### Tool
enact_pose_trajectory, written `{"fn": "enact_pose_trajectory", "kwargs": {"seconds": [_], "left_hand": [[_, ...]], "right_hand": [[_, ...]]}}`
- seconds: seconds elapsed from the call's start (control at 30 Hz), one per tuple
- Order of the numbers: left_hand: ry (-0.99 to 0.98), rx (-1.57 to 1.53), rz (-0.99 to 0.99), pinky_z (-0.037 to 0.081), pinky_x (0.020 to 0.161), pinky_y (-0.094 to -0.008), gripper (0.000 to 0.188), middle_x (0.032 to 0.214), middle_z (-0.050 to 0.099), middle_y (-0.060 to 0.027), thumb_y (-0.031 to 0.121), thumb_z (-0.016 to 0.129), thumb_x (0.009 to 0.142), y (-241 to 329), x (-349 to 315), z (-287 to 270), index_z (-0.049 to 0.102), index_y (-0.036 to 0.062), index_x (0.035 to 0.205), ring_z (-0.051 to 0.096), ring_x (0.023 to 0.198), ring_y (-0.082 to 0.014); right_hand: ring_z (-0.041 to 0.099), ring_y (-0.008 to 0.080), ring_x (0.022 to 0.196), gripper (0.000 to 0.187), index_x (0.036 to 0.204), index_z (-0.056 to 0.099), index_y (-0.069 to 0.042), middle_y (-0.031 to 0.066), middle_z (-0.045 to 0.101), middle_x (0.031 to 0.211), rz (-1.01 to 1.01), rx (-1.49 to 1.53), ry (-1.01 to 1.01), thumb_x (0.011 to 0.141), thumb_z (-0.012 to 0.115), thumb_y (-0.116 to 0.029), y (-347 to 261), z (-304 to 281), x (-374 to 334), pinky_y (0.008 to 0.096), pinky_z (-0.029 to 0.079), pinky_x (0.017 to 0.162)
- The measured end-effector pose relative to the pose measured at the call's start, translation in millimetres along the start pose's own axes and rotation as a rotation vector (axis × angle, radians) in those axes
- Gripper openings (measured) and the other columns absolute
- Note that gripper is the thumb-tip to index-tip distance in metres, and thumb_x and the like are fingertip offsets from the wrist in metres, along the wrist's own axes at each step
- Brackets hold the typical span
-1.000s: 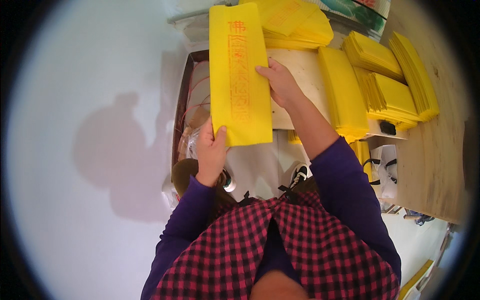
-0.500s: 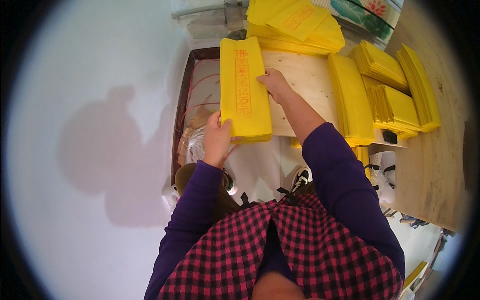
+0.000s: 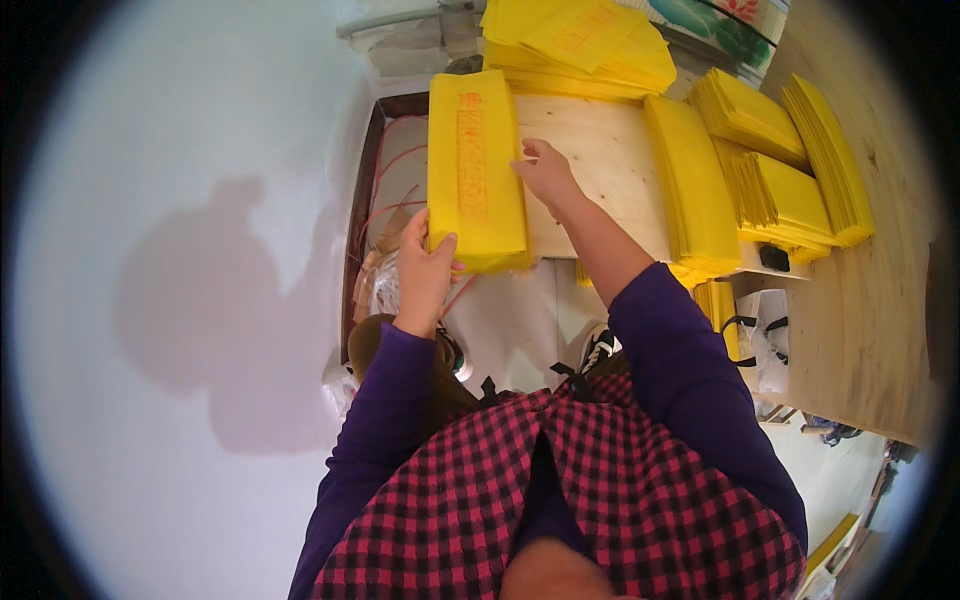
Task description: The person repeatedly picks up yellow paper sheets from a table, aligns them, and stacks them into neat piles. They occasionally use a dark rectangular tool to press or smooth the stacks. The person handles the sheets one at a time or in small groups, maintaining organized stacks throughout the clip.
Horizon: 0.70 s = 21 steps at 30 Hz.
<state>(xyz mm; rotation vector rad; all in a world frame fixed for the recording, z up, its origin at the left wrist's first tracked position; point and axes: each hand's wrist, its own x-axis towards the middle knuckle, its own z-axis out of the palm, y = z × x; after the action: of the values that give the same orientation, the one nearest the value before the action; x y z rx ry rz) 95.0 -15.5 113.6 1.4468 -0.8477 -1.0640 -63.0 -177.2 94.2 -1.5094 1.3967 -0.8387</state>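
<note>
Your left hand (image 3: pixel 425 265) grips the near end of a yellow paper stack (image 3: pixel 473 170), upper centre of the frame, lying on the wooden tabletop (image 3: pixel 600 160). Your right hand (image 3: pixel 545 172) rests open-fingered against the stack's right edge.

— What differs from a second ago?
— The yellow paper stack (image 3: pixel 474 170) sits lower and flatter. A second ago it stood raised and tilted toward the camera, covering the far edge of the wooden surface (image 3: pixel 600 170); now it lies along that board's left side, its near end past the near edge.
— And the hands?
— The left hand (image 3: pixel 425 270) comes down with it, fingers (image 3: pixel 441 245) wrapped on the near left corner. The right hand (image 3: pixel 545 172) slides from the stack's upper right edge to the middle of its right side, pressing against it.
— Anything else?
— More of the board's bare wood shows.
</note>
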Motion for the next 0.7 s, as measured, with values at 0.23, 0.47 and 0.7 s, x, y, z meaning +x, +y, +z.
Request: {"fn": "enact_pose_trajectory", "kwargs": {"seconds": [0.23,0.47,0.7], "left_hand": [[0.061,0.277,0.245,0.044,0.085,-0.0307,0.045,0.112,0.058,-0.0173,0.006,0.055,0.082,-2.7,-4.8,5.8,0.045,-0.0045,0.125,0.058,0.099,-0.0246],[0.143,0.407,0.296,0.041,0.094,-0.0324,0.051,0.122,0.053,-0.0217,0.010,0.058,0.082,-25.0,5.0,0.0,0.042,-0.0045,0.128,0.053,0.110,-0.0281],[0.236,0.480,0.575,0.045,0.084,-0.0310,0.043,0.116,0.053,-0.0162,0.007,0.058,0.083,11.8,-30.2,3.4,0.048,-0.0005,0.125,0.055,0.097,-0.0249]], "right_hand": [[0.053,0.0224,0.109,0.050,0.126,0.047,0.000,0.0136,0.052,0.124,0.045,0.056,-0.021,0.082,0.062,-0.019,4.2,-28.8,-42.8,0.0318,0.044,0.088],[0.054,0.0182,0.105,0.043,0.122,0.052,-0.001,0.0099,0.057,0.117,-0.054,0.206,0.003,0.083,0.060,-0.018,-0.5,-65.9,-99.2,0.0296,0.044,0.087],[0.055,0.0138,0.095,0.034,0.115,0.056,-0.001,0.0057,0.060,0.104,-0.126,0.182,0.028,0.084,0.060,-0.015,20.9,-101.0,-159.0,0.0271,0.045,0.083]]}}
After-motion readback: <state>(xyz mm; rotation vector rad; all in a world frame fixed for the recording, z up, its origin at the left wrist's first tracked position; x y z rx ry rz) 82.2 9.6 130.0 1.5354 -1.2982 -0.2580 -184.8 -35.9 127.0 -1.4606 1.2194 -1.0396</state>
